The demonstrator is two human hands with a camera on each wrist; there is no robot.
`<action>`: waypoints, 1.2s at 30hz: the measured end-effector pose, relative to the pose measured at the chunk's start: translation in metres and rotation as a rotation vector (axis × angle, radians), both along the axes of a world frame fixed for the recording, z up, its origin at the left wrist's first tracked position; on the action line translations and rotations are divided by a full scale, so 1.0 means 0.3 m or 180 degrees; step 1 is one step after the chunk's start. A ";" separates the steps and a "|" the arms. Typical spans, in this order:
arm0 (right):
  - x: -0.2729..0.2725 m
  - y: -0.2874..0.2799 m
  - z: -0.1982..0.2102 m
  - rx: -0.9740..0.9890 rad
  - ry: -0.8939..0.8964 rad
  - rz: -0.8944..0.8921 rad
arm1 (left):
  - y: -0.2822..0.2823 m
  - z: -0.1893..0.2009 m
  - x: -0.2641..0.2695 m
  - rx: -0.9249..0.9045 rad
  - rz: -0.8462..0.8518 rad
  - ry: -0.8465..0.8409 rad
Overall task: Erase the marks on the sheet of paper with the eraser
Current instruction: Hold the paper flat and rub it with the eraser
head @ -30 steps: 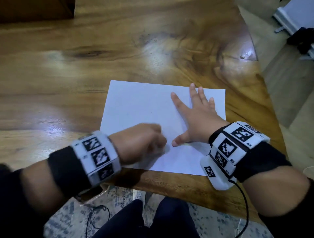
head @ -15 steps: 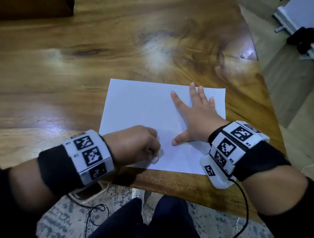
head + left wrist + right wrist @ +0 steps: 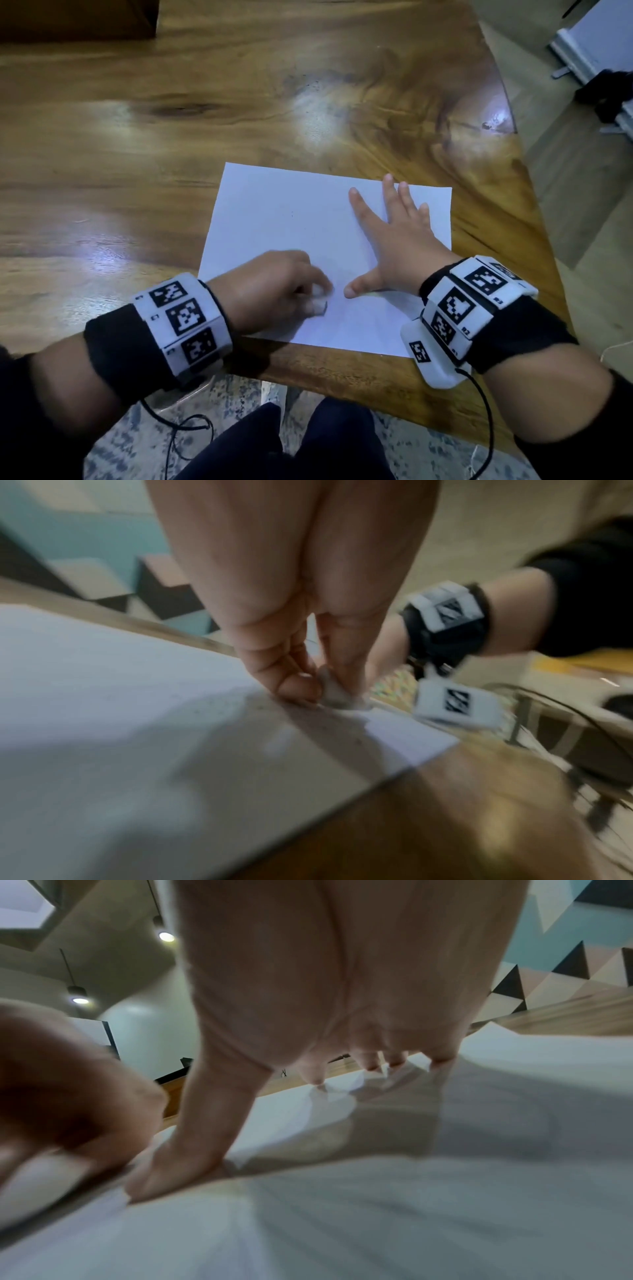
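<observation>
A white sheet of paper (image 3: 291, 219) lies on the wooden table (image 3: 171, 137) near its front edge. My left hand (image 3: 274, 291) pinches a small white eraser (image 3: 320, 306) and presses it onto the sheet's lower middle. The left wrist view shows the eraser (image 3: 335, 693) between thumb and fingers, its tip on the paper (image 3: 103, 696), with faint specks nearby. My right hand (image 3: 397, 240) lies flat on the sheet's right half, fingers spread and thumb out to the left. In the right wrist view the fingertips (image 3: 373, 1066) and thumb press the paper (image 3: 411, 1204) down.
The table's front edge (image 3: 342, 370) runs just below the sheet, with my knees and a patterned rug under it. A dark wooden object (image 3: 78, 20) sits at the far left corner. The table's right edge slants past the sheet.
My left hand with the eraser moved back and forth over the sheet's lower middle, left then right again. The right hand stayed flat in place.
</observation>
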State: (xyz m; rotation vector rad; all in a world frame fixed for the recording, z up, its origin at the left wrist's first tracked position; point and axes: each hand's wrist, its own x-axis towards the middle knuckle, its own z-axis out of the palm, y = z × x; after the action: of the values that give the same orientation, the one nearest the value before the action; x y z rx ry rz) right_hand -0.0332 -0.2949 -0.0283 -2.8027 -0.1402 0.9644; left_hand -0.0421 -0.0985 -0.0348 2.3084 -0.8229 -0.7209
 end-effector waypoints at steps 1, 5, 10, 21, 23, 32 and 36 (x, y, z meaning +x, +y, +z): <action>-0.002 -0.005 -0.002 0.0055 -0.0014 -0.0039 | -0.001 0.006 0.013 0.0005 0.0153 -0.0188; 0.000 -0.042 0.004 0.0286 -0.0054 -0.0180 | -0.005 -0.006 0.052 -0.0142 0.0477 -0.0505; -0.018 -0.083 0.009 0.0158 -0.0097 -0.0309 | 0.026 -0.007 0.042 0.0594 -0.0006 -0.0436; -0.035 0.018 -0.004 -0.0084 -0.0074 0.0107 | 0.197 0.000 0.061 0.0478 0.0207 -0.0358; -0.031 0.033 0.003 -0.0107 -0.0096 0.0192 | 0.195 0.002 0.062 0.0411 0.0209 -0.0350; -0.030 0.069 0.011 -0.0058 0.0068 0.0320 | -0.001 0.010 0.050 0.0105 0.0226 -0.0974; -0.031 0.072 0.015 -0.0102 0.0075 0.0336 | 0.047 0.058 0.007 0.0268 -0.0291 -0.0340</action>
State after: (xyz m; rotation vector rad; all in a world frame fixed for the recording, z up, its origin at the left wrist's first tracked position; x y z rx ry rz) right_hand -0.0424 -0.2732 -0.0236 -2.8370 -0.2743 1.0310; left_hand -0.0401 -0.0845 -0.0175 2.4149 -0.9688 -0.6883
